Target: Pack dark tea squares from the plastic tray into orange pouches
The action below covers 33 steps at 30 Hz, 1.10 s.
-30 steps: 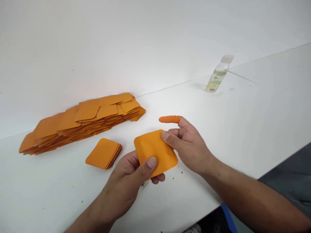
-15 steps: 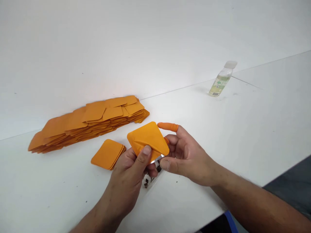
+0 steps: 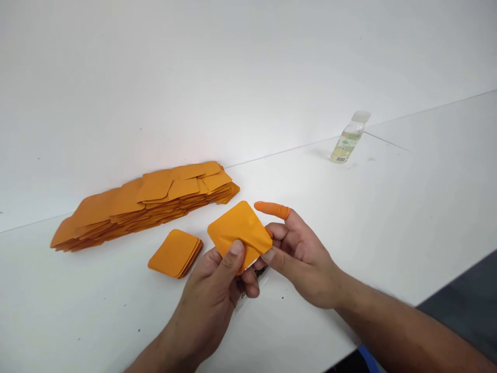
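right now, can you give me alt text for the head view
Both hands, left hand and right hand, pinch one orange square pouch above a white table. A long pile of orange pouches, a small stack and a clear bottle sit behind.

Looks like you're at a packing or assembly bench, not at home: a plain white worktable (image 3: 388, 207) against a bare white wall (image 3: 194, 77), a long stack of identical orange pouches (image 3: 143, 202), and a rubber finger cot (image 3: 272, 209) on your right index finger.
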{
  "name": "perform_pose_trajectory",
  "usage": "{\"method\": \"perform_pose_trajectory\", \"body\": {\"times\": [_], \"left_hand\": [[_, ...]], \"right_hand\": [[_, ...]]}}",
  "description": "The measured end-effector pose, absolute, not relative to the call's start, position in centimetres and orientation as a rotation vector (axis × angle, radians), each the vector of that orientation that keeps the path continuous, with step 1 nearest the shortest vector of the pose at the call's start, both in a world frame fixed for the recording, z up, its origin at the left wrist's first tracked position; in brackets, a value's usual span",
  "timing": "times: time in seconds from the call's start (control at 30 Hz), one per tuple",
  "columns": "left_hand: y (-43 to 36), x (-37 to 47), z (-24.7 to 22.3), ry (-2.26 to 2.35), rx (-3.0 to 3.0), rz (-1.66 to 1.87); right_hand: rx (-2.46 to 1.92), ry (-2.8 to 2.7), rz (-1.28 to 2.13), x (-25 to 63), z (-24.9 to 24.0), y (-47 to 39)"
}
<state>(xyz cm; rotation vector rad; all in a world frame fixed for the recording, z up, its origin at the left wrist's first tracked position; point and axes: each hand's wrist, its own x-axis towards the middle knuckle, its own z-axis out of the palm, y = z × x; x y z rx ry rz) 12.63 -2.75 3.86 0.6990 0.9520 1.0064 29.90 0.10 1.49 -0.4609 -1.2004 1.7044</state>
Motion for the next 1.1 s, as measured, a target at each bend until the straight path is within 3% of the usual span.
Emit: {"method": "perform_pose_trajectory", "body": {"times": [0.2, 0.33, 0.47, 0.6, 0.77, 0.97, 1.1], "left_hand": [[-2.8, 12.0, 3.2, 1.05, 0.924, 0.993], [-2.1, 11.5, 3.4, 1.221, 0.67, 1.191], [-2.2, 12.0, 3.3, 1.234, 0.7, 1.09], [-2.9, 12.5, 3.5, 1.22, 1.051, 0.934], [-3.2, 10.9, 4.1, 1.4, 1.727, 0.741], [-2.8, 10.5, 3.8, 1.399, 2.783, 0.785], [-2.6, 10.8, 3.3, 1.443, 2.796, 0.885]], "right_hand": [[-0.668, -1.141, 1.589, 29.6, 1.6, 0.1], [-0.778, -1.155, 1.636, 29.6, 1.9, 0.3], [-0.896, -1.137, 1.683, 29.4, 2.2, 0.2], [-0.948, -1.165, 1.746, 29.7, 2.6, 0.3], [-1.091, -1.439, 1.588, 31.2, 3.6, 0.8], [-1.263, -1.806, 1.45, 31.0, 6.2, 1.4], [-1.267, -1.977, 1.433, 29.3, 8.3, 1.8]]}}
